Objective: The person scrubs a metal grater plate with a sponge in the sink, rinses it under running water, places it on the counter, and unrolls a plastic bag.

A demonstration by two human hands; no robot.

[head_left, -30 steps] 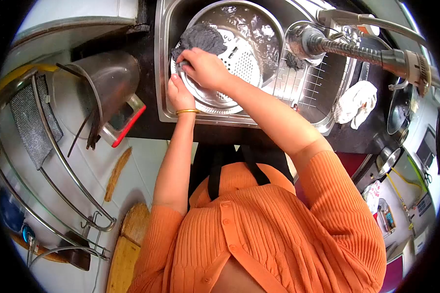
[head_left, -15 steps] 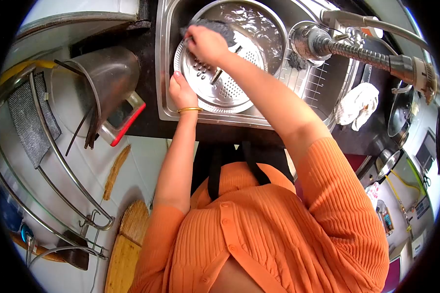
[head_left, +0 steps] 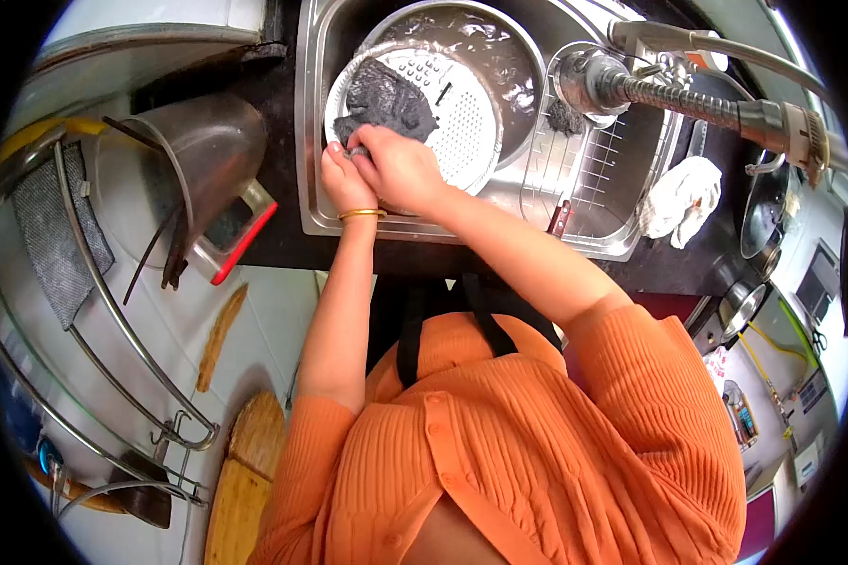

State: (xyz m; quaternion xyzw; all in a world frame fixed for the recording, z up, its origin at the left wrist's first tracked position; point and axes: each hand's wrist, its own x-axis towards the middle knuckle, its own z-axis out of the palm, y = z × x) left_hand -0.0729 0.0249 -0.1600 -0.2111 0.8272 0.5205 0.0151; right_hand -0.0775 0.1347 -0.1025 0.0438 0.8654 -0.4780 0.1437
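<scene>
A round metal grater plate (head_left: 466, 118) with small holes and slots lies tilted over a large steel basin (head_left: 509, 56) in the sink. My left hand (head_left: 349, 186) grips the near left rim of the plate. Close beside it, my right hand (head_left: 402, 169) is closed on a dark grey cloth (head_left: 386, 99), which spreads crumpled over the left part of the plate. The fingertips of both hands nearly meet at the rim, and the right hand hides part of the plate's near edge.
A flexible faucet (head_left: 669, 99) reaches over the sink's right side, above a wire rack (head_left: 594, 169). A brown-handled tool (head_left: 560, 218) rests at the sink's front. Right of it lies a white cloth (head_left: 680, 201); on the left hangs a metal holder (head_left: 207, 141).
My right hand moved from the plate's far left side down toward my left hand, and the dark cloth now spreads lower over the plate. The brown handle shows more at the sink's front.
</scene>
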